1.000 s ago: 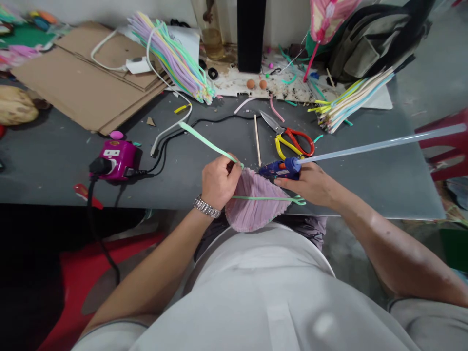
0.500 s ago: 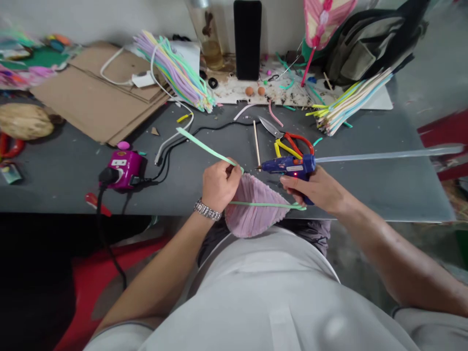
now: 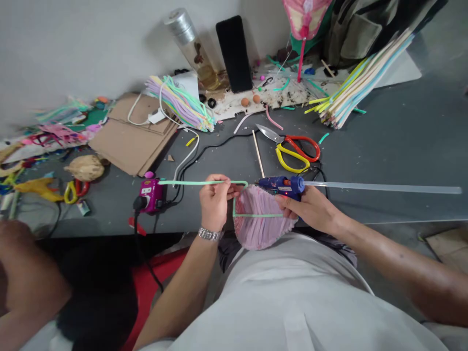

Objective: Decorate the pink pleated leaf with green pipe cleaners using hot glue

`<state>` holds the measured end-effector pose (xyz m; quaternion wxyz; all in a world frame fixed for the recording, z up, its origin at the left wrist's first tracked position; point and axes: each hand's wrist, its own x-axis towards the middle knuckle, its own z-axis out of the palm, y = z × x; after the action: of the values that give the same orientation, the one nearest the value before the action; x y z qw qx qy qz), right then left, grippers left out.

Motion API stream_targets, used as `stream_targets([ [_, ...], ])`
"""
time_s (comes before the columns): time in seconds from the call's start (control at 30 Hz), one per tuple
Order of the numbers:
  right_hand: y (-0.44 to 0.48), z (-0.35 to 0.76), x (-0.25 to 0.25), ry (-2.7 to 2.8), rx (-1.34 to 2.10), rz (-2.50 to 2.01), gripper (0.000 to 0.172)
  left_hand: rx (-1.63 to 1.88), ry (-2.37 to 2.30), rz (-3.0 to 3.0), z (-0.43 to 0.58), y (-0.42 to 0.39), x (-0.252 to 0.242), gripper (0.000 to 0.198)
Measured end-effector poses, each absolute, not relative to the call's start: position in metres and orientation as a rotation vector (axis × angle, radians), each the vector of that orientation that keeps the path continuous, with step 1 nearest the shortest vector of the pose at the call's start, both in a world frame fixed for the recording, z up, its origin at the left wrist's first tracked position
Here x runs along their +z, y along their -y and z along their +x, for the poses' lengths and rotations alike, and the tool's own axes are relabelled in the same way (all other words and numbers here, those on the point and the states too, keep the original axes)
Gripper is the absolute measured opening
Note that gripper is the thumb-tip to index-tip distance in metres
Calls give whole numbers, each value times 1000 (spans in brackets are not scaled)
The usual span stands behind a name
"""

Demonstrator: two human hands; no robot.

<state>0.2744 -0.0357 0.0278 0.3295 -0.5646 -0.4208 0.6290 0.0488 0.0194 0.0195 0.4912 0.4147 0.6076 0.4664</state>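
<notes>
The lilac ribbed panel [image 3: 258, 235], apparently covered in fuzzy chenille, lies at the front edge of the grey table [image 3: 369, 156], close to the person's body. It looks light and soft-faced, probably flexible, and a hold by its rim would seem to spare the nap. Its long axis runs roughly left to right, the narrower end toward the right hand [image 3: 317, 207] and the broader part at lower left. A green chenille stem [image 3: 188, 183] lies nearly level above it, its free end pointing left to the purple power adapter [image 3: 151, 196], its other end bending sharply by the panel's upper corner; it should be feather-light and springy, best pinched near that bend. The left hand [image 3: 215, 202] has it between thumb and fingers in a narrow pinch. Another green length crosses the panel's middle; whether the two are continuous I cannot tell. The right hand wraps the blue hot glue gun [image 3: 283, 186], nozzle pointing left just beside the bend, a long translucent glue stick [image 3: 387, 187] jutting right; whether its lower fingers also grip the panel is unclear.
</notes>
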Motion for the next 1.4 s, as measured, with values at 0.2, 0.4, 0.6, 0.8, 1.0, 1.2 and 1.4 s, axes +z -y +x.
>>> stream_targets([
  [0.2,35,274,31,1154,1601,-1475,40,1250,-1380,893,45,-3,20,31],
  [0.4,32,269,40,1349,1516,-1372,38,1354,-1352,870,48,6,10,25],
  [0.6,30,252,51,1441,1517,-1353,38,1361,-1369,873,46,9,3,25],
  [0.8,27,243,50,1504,1434,-1364,34,1357,-1379,968,45,14,-1,27],
  [1.0,27,243,45,1571,1418,-1427,35,1353,-1377,1001,46,14,-2,29],
  [1.2,29,243,50,1590,1438,-1373,38,1335,-1414,1015,45,14,-1,31],
  [1.4,31,244,52,1621,1433,-1373,39,1336,-1420,1018,46,14,1,32],
])
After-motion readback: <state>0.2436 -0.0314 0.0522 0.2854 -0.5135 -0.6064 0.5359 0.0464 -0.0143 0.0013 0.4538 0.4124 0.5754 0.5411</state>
